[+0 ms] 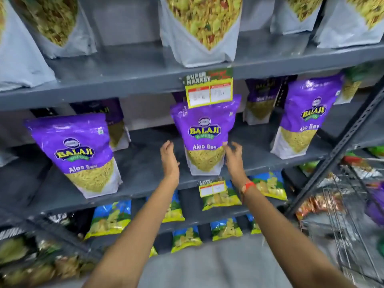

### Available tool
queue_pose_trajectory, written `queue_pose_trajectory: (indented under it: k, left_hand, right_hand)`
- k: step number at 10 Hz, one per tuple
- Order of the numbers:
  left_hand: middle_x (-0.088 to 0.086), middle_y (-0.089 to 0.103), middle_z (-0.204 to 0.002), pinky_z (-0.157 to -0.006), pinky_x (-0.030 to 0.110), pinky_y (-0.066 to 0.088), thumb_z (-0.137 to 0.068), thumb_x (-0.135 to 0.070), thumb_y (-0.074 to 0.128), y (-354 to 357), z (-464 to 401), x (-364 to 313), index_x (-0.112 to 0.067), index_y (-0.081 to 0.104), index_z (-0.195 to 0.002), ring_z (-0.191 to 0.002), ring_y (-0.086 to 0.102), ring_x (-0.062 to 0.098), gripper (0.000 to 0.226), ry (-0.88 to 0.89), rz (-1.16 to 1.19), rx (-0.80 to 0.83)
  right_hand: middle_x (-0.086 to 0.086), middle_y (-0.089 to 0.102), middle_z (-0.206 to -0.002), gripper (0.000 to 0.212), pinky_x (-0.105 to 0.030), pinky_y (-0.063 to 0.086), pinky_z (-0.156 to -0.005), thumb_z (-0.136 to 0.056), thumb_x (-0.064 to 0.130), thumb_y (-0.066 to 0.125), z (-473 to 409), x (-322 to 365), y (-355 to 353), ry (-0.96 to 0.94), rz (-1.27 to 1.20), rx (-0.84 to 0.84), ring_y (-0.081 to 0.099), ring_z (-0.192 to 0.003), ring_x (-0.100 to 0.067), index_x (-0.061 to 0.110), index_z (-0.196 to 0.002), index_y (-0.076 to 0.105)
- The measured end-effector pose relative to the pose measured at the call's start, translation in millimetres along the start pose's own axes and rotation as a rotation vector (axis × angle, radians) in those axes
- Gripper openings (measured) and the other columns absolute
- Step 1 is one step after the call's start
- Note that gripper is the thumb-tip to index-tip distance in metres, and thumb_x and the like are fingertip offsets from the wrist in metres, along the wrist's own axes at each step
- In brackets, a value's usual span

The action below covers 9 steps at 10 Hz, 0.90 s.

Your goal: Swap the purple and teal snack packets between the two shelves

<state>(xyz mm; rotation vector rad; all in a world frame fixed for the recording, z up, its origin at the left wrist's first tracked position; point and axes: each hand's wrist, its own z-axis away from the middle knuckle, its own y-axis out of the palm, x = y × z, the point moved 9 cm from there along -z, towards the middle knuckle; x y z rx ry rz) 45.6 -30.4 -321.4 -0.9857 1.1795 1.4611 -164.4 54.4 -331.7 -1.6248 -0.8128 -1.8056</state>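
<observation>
Three purple Aloo Sev packets stand upright on the grey middle shelf: one at the left, one in the centre, one at the right. More purple packets stand behind them. My left hand is open just left of the centre packet, not touching it. My right hand is open at that packet's lower right edge, fingertips at or very near it. Blue-teal packets with yellow-green bottoms fill the shelf below.
White pouches of yellow mix stand on the top shelf. A price tag hangs over the centre packet's top; a smaller tag hangs on the shelf edge below. A wire rack of assorted snacks stands at the right.
</observation>
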Motion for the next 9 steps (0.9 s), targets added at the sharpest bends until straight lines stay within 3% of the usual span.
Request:
queue_pose_trajectory:
  k: [1,2,3,4,5,7,9]
  left_hand:
    - [-0.010,0.020,-0.155,-0.114,0.050,0.016,-0.089,-0.058,0.031,23,-13,26,-0.036,0.023,-0.142,-0.143,0.017,0.019,0.058,-0.222,-0.031,0.134]
    - [-0.003,0.039,-0.148,-0.110,0.046,0.026,-0.084,-0.068,0.022,40,-19,28,-0.027,0.039,-0.136,-0.136,0.035,0.020,0.069,-0.269,-0.042,0.229]
    - [0.007,0.058,-0.124,-0.079,0.031,0.046,-0.088,-0.062,0.023,47,-10,35,-0.016,0.056,-0.120,-0.113,0.056,0.024,0.065,-0.273,-0.008,0.260]
    - [0.002,0.059,-0.117,-0.087,0.035,0.044,-0.091,-0.056,0.025,49,1,44,-0.015,0.052,-0.125,-0.100,0.057,0.016,0.060,-0.225,0.006,0.251]
    - [0.002,0.058,-0.123,-0.099,0.039,0.039,-0.091,-0.056,0.026,49,2,46,-0.019,0.049,-0.128,-0.106,0.054,0.016,0.057,-0.211,0.018,0.237]
    - [0.005,0.054,-0.134,-0.110,0.045,0.035,-0.090,-0.056,0.028,49,4,43,-0.019,0.048,-0.128,-0.121,0.050,0.022,0.056,-0.211,0.003,0.232]
    - [0.002,0.055,-0.129,-0.105,0.041,0.038,-0.092,-0.053,0.029,38,3,37,-0.020,0.046,-0.124,-0.116,0.051,0.016,0.049,-0.098,-0.019,0.158]
  right_hand:
    - [-0.002,0.047,-0.125,0.057,-0.037,0.039,-0.104,-0.093,0.040,0.051,-19,-17,17,0.106,0.024,0.089,0.049,-0.119,-0.020,0.013,-0.139,0.029]
    - [-0.003,0.055,-0.126,0.050,-0.043,0.040,-0.107,-0.091,0.051,0.048,-22,-17,26,0.115,0.056,0.123,0.053,-0.121,-0.023,0.022,-0.130,0.036]
    - [-0.001,0.058,-0.121,0.041,-0.044,0.043,-0.107,-0.091,0.054,0.045,-22,-20,23,0.119,0.024,0.112,0.056,-0.116,-0.022,0.026,-0.120,0.042]
    - [-0.001,0.059,-0.122,0.049,-0.048,0.043,-0.107,-0.081,0.066,0.047,-26,-28,18,0.140,0.022,0.140,0.057,-0.115,-0.020,0.030,-0.113,0.047]
    - [-0.001,0.059,-0.125,0.053,-0.049,0.043,-0.108,-0.072,0.072,0.048,-34,-38,16,0.154,0.035,0.164,0.058,-0.115,-0.020,0.034,-0.108,0.050]
    - [0.001,0.060,-0.114,0.047,-0.035,0.045,-0.099,-0.093,0.048,0.045,-29,-32,19,0.134,0.023,0.190,0.058,-0.093,-0.004,0.015,-0.126,0.046]
    - [0.013,0.057,-0.100,0.043,-0.002,0.046,-0.061,-0.097,0.036,0.045,-12,-15,7,0.063,-0.010,0.108,0.055,-0.087,0.006,0.012,-0.132,0.038]
